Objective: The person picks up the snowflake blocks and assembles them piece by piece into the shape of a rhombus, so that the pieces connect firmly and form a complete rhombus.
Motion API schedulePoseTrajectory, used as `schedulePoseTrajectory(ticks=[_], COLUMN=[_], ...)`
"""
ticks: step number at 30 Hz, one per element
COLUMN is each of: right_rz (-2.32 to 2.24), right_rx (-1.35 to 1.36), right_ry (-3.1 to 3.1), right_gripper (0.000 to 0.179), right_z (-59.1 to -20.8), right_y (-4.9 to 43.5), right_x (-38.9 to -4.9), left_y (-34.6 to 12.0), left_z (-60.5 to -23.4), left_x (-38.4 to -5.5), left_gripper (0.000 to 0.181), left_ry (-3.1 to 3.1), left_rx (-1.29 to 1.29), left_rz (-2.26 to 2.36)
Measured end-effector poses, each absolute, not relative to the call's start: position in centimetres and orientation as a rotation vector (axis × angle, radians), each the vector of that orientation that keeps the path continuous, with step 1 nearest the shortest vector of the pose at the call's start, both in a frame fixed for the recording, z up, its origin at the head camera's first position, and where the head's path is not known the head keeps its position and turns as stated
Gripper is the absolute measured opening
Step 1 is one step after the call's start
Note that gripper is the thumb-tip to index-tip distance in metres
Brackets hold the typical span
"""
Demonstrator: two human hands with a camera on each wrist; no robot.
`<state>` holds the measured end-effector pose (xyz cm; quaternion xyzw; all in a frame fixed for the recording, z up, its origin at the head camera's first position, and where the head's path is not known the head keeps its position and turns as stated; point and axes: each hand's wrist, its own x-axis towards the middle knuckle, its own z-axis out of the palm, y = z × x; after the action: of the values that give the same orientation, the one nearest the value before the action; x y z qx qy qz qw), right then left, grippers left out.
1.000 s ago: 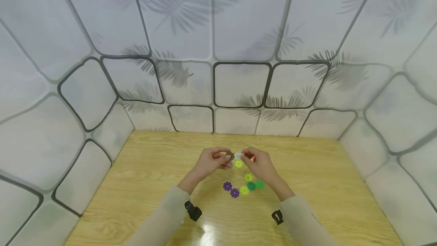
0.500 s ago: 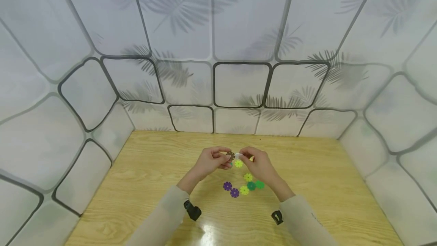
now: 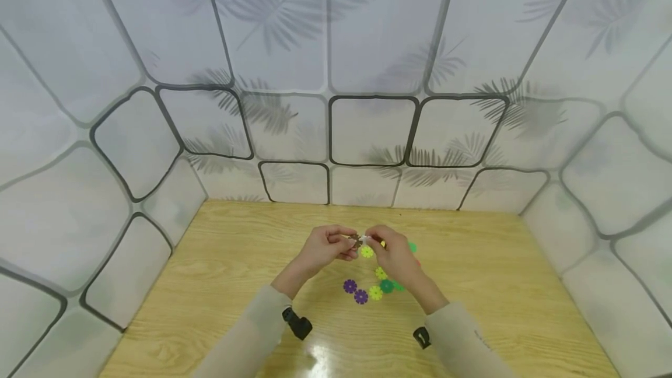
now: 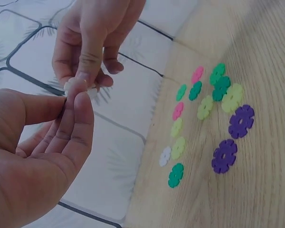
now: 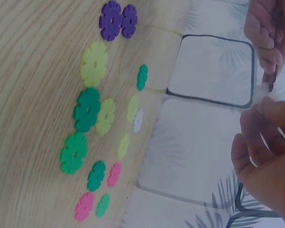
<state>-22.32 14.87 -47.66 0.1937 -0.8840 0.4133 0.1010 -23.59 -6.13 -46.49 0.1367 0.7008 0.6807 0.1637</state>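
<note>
My left hand (image 3: 329, 244) pinches a brown notched plastic snowflake disc (image 3: 357, 241) between thumb and fingers, above the table. From the right, my right hand (image 3: 397, 254) pinches a white snowflake disc (image 5: 261, 91) of the same kind. The two discs meet edge to edge, and the fingertips hide most of both. In the left wrist view, white notches (image 4: 90, 92) show between the fingers of the two hands, and the brown disc is nearly all covered. I cannot tell whether their slots are interlocked.
Loose snowflake discs lie on the wooden table (image 3: 236, 284) below the hands: two purple (image 4: 224, 156), several yellow (image 5: 94, 64), several green (image 5: 87, 109), two pink (image 5: 84, 206) and one white (image 4: 165, 156). Patterned panels (image 3: 373, 133) enclose the table's back and sides.
My right hand has moved slightly left, bringing the white disc against the brown one. More discs now show right of that hand. The left hand has stayed nearly still.
</note>
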Motion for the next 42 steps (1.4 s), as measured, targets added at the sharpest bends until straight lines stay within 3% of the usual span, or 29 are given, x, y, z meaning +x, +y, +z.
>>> schedulePoseTrajectory(ticks=[11,18,23,42], right_rz=[1.216,1.274,1.254,0.975], right_rx=[0.578,0.53,0.466,0.373], right_ry=[-2.556,-2.637,-2.743,-2.976], right_gripper=[0.005,0.017,0.025,0.025], right_z=[-47.8,-48.3,-49.7,-54.5], right_y=[14.5,15.4,17.0,18.9], right_x=[-22.0,-22.0,-22.1,-22.1], left_y=[-6.1,-6.2,-6.8,-6.9], left_z=[-46.9,-47.8,-47.8,-47.5], left_x=[-23.6,-24.1,-24.3,-24.4], left_gripper=[0.033,0.032,0.032,0.032], left_ry=[1.932,1.917,1.922,1.913], left_rx=[0.264,0.211,0.206,0.212], left_rz=[1.967,1.993,2.021,2.037])
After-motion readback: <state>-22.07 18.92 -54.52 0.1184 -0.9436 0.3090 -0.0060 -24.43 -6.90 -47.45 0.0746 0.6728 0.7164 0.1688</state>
